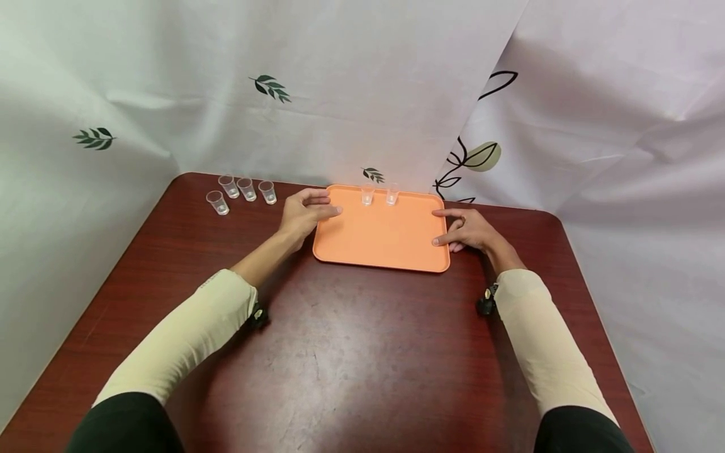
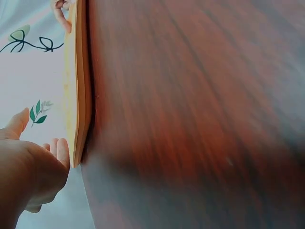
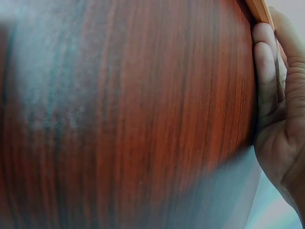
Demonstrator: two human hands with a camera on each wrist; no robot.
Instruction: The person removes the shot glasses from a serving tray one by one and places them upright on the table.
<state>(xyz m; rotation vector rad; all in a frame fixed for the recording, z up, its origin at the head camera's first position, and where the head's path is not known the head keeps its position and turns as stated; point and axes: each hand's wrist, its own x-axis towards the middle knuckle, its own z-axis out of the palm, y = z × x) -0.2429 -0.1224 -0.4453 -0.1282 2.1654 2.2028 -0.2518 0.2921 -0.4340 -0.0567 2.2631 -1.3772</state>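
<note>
An orange rectangular tray [image 1: 382, 233] lies at the back of the table. Two small clear plastic cups, a left one [image 1: 367, 195] and a right one [image 1: 392, 195], stand near its far rim. At the tray's left edge is my left hand [image 1: 303, 214], its fingers fairly straight along the rim; in the left wrist view the thumb [image 2: 19, 123] is raised away from the fingers. My right hand [image 1: 467, 229] grips the tray's right edge. Its thumb lies over the rim, and the right wrist view shows fingers [image 3: 265, 67] tucked below the edge.
Several more clear plastic cups [image 1: 247, 189] stand grouped at the back left of the dark red wooden table [image 1: 362, 352]. A white curtain [image 1: 215, 113] with leaf prints hangs right behind the table and along its sides.
</note>
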